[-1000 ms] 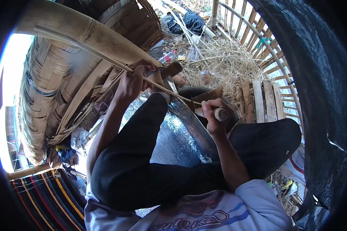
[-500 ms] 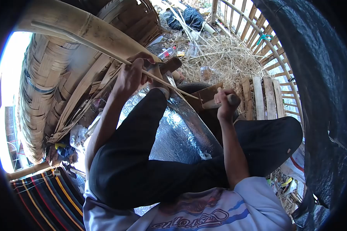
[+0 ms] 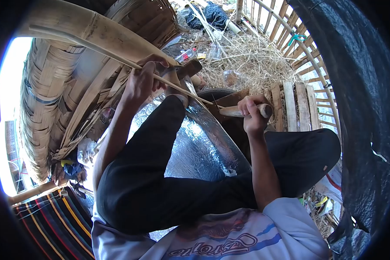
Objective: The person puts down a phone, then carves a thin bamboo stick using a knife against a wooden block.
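My left hand [image 3: 144,80] is closed around a long, thin bamboo stick [image 3: 91,46], which slants down from the upper left. The stick's lower end reaches the tool in my right hand [image 3: 255,113]. That hand is wrapped round the thick, pale wooden handle [image 3: 230,112] of the tool. A thin dark part, perhaps a blade, shows at the handle's left end, too small to make out fully. Beneath the stick, close to my raised knee, stands a wooden block [image 3: 189,69]. Shiny silver sheeting [image 3: 195,151] lies under my legs.
A thick bamboo pole [image 3: 112,32] crosses the upper left, above woven bamboo matting [image 3: 45,108]. Dry straw [image 3: 251,56] and litter cover the ground ahead. Wooden slats [image 3: 301,106] stand on the right, near a dark plastic sheet [image 3: 355,108]. A striped cloth [image 3: 52,225] lies lower left.
My left hand and the stick have shifted slightly left. The wooden handle in my right hand has tipped to a more level angle, its left end rising a little.
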The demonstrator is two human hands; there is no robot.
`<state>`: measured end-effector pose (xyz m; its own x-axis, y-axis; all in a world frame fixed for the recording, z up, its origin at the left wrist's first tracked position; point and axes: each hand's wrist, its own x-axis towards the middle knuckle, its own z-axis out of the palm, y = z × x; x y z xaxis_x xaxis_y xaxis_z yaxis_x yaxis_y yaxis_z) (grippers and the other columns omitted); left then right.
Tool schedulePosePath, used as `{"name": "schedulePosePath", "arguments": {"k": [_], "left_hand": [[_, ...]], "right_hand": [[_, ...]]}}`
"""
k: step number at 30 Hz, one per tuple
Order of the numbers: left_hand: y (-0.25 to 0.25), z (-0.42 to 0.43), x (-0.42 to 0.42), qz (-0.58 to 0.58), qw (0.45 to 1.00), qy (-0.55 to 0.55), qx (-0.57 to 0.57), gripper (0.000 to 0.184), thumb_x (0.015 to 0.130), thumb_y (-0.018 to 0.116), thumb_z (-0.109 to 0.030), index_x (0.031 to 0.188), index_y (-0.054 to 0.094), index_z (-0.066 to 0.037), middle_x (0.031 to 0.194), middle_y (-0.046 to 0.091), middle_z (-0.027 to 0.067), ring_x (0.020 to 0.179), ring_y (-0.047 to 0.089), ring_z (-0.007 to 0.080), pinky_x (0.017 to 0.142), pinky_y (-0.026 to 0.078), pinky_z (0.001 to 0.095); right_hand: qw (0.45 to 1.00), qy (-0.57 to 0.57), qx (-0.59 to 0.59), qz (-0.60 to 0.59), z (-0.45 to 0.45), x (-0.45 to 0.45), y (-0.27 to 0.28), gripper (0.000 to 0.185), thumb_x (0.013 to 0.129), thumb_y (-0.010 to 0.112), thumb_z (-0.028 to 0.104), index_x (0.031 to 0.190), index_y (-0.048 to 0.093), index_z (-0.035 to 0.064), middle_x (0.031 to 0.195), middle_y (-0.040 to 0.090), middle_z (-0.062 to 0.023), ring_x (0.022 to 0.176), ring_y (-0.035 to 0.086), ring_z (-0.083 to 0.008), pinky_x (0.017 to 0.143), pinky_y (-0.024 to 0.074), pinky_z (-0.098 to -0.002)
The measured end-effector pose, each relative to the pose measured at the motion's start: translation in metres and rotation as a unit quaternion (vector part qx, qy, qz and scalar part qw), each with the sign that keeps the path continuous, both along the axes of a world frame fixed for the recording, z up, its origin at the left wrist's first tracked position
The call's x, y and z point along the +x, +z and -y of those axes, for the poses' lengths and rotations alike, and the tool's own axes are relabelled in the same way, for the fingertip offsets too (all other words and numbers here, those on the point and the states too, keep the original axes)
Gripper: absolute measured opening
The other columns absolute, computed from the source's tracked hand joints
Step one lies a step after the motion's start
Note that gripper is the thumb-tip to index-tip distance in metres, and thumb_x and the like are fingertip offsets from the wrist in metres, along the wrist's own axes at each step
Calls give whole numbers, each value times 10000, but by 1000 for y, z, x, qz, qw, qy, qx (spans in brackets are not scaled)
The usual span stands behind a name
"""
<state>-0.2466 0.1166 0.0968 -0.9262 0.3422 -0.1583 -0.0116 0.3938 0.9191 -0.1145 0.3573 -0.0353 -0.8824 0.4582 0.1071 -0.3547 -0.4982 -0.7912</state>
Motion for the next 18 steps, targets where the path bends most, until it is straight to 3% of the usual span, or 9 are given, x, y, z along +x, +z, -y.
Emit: {"name": "schedulePosePath", "arguments": {"k": [2,4,6,9,12,14,16,18], "left_hand": [[12,-11,4,26,999,22,-32,366,908,263,-133,956,580,43,565,471,49,448,454,101,489,454,273],[19,-18,6,46,997,50,-48,365,902,269,-134,956,586,38,540,464,38,448,452,101,492,450,265],[17,-18,3,33,998,27,-39,368,898,268,-133,956,589,36,539,475,41,453,465,103,490,447,264],[14,-15,2,39,998,26,-40,369,894,267,-130,952,593,33,544,497,52,461,484,106,490,449,263],[11,-12,3,29,998,36,-52,372,895,265,-136,946,594,30,545,503,60,463,489,106,504,467,262],[10,-10,0,29,999,26,-32,375,901,263,-140,945,592,35,550,500,61,463,491,107,510,473,259],[14,-13,-1,-18,999,-7,-39,374,905,261,-134,943,588,43,563,497,62,460,491,108,506,472,262],[15,-16,3,33,998,27,-36,367,904,261,-124,934,584,47,577,498,64,459,490,108,505,471,260]], "right_hand": [[1000,-1,14,1,4,2,-32,160,849,598,-12,698,547,12,560,520,-16,487,468,-67,473,364,-237],[975,13,205,87,3,3,-57,176,846,609,-8,684,544,18,559,518,-7,489,462,-54,466,353,-228],[981,15,166,102,-2,2,-51,190,844,625,3,669,551,23,558,518,3,491,466,-49,467,354,-218],[999,28,11,34,-2,5,-14,184,836,635,14,663,572,19,573,537,0,508,498,-59,481,373,-216],[997,10,67,40,4,8,-24,183,817,642,9,651,567,25,580,540,6,515,494,-49,479,367,-214],[963,22,252,89,6,10,-50,201,807,659,7,639,556,47,556,519,40,520,485,-20,469,361,-214],[975,52,176,122,7,9,-50,206,815,657,7,640,555,45,545,517,39,516,487,-20,468,366,-216],[979,59,153,120,4,11,-45,205,817,656,7,641,557,44,546,522,35,515,490,-23,472,370,-214]]}}
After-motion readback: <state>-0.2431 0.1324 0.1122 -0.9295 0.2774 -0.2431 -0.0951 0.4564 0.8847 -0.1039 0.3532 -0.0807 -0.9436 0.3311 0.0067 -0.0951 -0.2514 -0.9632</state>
